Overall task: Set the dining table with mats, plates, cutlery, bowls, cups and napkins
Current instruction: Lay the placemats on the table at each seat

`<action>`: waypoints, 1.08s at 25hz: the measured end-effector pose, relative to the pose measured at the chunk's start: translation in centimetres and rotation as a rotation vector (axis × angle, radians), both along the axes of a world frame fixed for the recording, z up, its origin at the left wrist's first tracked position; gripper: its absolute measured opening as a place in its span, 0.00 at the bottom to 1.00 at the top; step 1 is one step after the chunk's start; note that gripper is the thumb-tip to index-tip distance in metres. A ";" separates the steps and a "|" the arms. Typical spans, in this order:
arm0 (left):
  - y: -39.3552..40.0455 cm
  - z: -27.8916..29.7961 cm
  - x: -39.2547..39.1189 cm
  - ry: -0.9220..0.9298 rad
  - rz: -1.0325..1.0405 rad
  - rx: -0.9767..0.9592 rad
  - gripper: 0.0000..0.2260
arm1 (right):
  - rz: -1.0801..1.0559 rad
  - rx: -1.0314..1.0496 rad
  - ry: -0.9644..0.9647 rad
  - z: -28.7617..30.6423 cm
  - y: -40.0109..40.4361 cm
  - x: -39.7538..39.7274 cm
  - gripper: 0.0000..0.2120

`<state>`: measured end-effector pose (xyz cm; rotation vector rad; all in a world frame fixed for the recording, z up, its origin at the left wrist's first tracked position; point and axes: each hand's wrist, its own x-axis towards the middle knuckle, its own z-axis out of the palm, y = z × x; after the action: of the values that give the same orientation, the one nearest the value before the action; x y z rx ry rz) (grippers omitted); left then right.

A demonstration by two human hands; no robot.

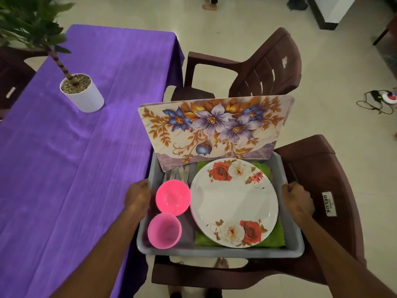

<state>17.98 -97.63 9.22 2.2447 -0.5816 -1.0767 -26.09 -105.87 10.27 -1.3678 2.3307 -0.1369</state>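
- Grey tub (pixel 221 252) held over a brown chair (pixel 326 203), just beside the purple-clothed counter (pixel 71 147).
- Left hand (pixel 138 195) grips the tub's left rim, fingers curled over the edge; right hand (pixel 297 200) grips the right rim the same way.
- Inside, far end: floral mats (pixel 214 130) standing on edge, leaning against the back wall; how many cannot be told.
- Right side: white rose-print plate (pixel 234 203) lying flat on green napkins (pixel 206 239); any plates beneath are hidden.
- Left side: pink bowl (pixel 173 197), mouth up; nearer, a pink cup (pixel 164 230) tilted.
- Cutlery (pixel 182 173) behind the bowl: only metal handles show, the rest covered by mats and bowl.
- On the counter: white plant pot (pixel 82 93), foliage cut off at the frame edge.
- Second brown chair (pixel 257 72) beyond the tub.
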 end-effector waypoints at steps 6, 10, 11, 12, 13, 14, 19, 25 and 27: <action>-0.1 -0.7 -2.7 -0.176 -0.085 0.067 0.14 | 0.000 -0.015 -0.013 -1.8 -0.4 -1.3 0.18; 0.3 -4.3 -3.6 -0.171 -0.060 0.108 0.09 | 0.024 -0.011 -0.010 -3.1 -1.0 -2.0 0.16; 0.5 -4.9 -3.8 -0.173 -0.049 0.120 0.09 | 0.024 0.001 -0.009 -3.6 -1.1 -2.1 0.16; 0.5 -5.6 -3.9 -0.163 -0.025 0.126 0.08 | 0.023 0.008 -0.008 -4.1 -1.2 -2.1 0.16; 0.5 -6.3 -3.8 -0.155 -0.006 0.131 0.08 | 0.025 0.017 -0.014 -4.7 -1.3 -2.0 0.17; 0.4 -6.9 -3.7 -0.141 0.015 0.126 0.08 | 0.030 0.025 -0.020 -5.3 -1.3 -1.8 0.17; -0.5 -9.6 -2.2 0.020 0.098 0.061 0.06 | 0.028 0.064 -0.051 -9.2 -1.0 -0.3 0.18; -1.6 -11.9 -0.8 0.093 0.169 0.047 0.16 | 0.049 0.108 -0.089 -13.4 -1.2 0.8 0.19; -1.7 -12.8 -0.9 0.122 0.201 0.037 0.17 | 0.059 0.105 -0.097 -14.4 -1.3 0.8 0.19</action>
<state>17.09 -99.38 -3.58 2.1966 -0.2809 -1.1193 -25.27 -107.17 -4.11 -1.3469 2.1836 -0.0603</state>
